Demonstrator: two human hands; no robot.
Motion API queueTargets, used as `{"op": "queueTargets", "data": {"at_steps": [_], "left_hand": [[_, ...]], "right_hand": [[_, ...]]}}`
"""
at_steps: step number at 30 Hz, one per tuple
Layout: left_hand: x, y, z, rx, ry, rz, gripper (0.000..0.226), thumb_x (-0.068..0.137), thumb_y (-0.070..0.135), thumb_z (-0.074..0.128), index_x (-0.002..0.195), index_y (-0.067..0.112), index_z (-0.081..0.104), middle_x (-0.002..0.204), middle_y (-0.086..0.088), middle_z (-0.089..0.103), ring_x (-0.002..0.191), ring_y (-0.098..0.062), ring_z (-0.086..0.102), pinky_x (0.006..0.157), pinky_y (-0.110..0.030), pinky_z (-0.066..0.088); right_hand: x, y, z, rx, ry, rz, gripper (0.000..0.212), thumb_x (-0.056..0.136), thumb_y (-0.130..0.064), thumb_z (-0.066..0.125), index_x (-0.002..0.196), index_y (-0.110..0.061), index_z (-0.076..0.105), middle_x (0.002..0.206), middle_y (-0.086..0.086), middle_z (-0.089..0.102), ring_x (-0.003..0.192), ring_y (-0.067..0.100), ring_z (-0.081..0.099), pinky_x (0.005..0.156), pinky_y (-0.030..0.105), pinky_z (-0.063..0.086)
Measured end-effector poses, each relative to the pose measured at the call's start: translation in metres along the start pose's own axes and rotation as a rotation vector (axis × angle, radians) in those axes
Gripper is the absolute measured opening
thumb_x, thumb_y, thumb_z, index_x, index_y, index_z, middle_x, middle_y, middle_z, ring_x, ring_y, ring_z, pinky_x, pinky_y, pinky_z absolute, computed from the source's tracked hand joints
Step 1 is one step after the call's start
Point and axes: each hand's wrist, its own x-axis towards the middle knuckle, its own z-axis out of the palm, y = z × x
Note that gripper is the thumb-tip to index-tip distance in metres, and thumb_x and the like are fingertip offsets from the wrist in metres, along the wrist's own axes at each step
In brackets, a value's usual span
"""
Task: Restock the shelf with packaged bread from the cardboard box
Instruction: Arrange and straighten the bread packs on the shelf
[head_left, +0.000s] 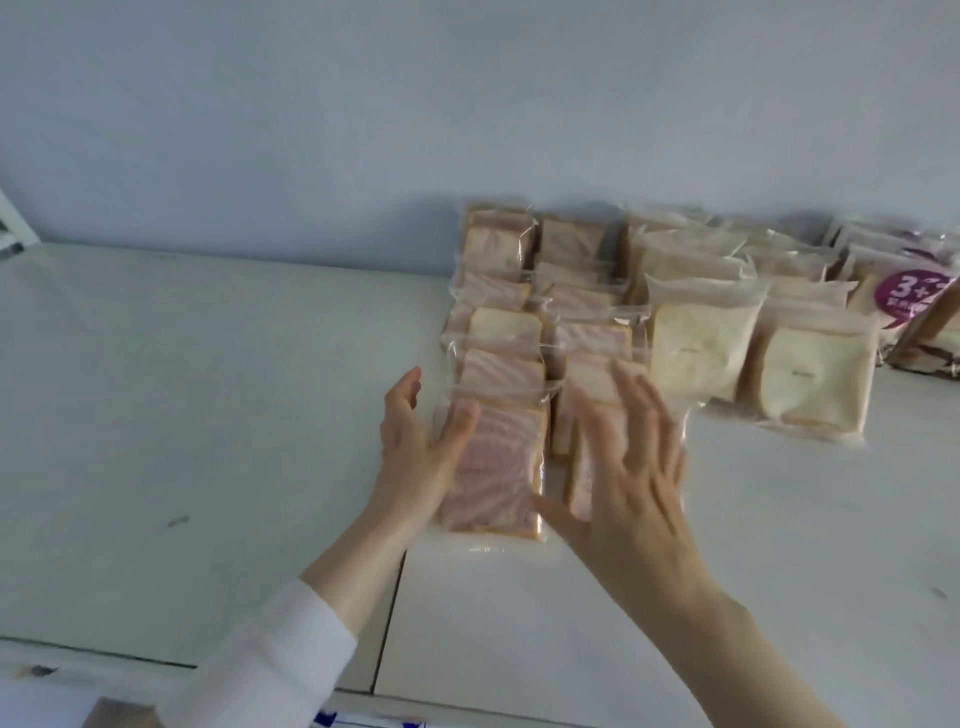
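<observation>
Two rows of clear-wrapped pink-swirl bread packs run back to the wall on the white shelf (208, 415). The front pack of the left row (498, 467) lies flat, and my left hand (421, 447) rests against its left edge with thumb on top, fingers apart. My right hand (628, 467) hovers spread and blurred over the front pack of the right row (582, 415), hiding most of it. I cannot tell whether it touches. The cardboard box is out of view.
Pale plain bread packs (696, 353) stand in rows to the right, then packs with a purple label (914, 296) at the far right edge. A seam (389, 613) divides the shelf boards. The wall (467, 104) closes the back.
</observation>
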Motion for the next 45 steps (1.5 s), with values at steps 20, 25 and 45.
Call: {"op": "queueTargets", "data": {"at_steps": [20, 25, 45], "left_hand": [[0.186, 0.037, 0.007, 0.270, -0.463, 0.347, 0.026, 0.070, 0.018, 0.079, 0.083, 0.000, 0.066, 0.099, -0.009, 0.055, 0.094, -0.018, 0.054, 0.081, -0.013, 0.039], [0.180, 0.033, 0.002, 0.133, -0.399, 0.354, 0.019, 0.069, 0.016, 0.080, 0.079, 0.009, 0.065, 0.108, -0.003, 0.050, 0.103, -0.007, 0.051, 0.079, 0.007, 0.030], [0.239, 0.039, 0.013, -0.047, -0.417, 0.381, 0.019, 0.070, 0.013, 0.078, 0.080, 0.022, 0.066, 0.107, 0.008, 0.060, 0.109, 0.002, 0.053, 0.093, -0.007, 0.035]], "right_hand": [[0.089, -0.009, 0.033, -0.167, -0.544, -0.107, 0.085, 0.063, -0.062, 0.067, 0.131, -0.018, 0.040, 0.156, 0.005, -0.013, 0.144, 0.026, -0.002, 0.115, 0.039, 0.016], [0.109, -0.007, 0.037, -0.274, -0.643, -0.139, 0.081, 0.056, -0.067, 0.070, 0.114, -0.016, 0.045, 0.155, 0.009, -0.019, 0.142, 0.032, -0.019, 0.116, 0.046, 0.007], [0.165, -0.013, 0.051, -0.349, -0.203, -0.193, 0.073, 0.057, -0.046, 0.081, 0.109, -0.004, 0.052, 0.114, 0.011, 0.049, 0.105, 0.027, 0.042, 0.089, 0.035, 0.042]]}}
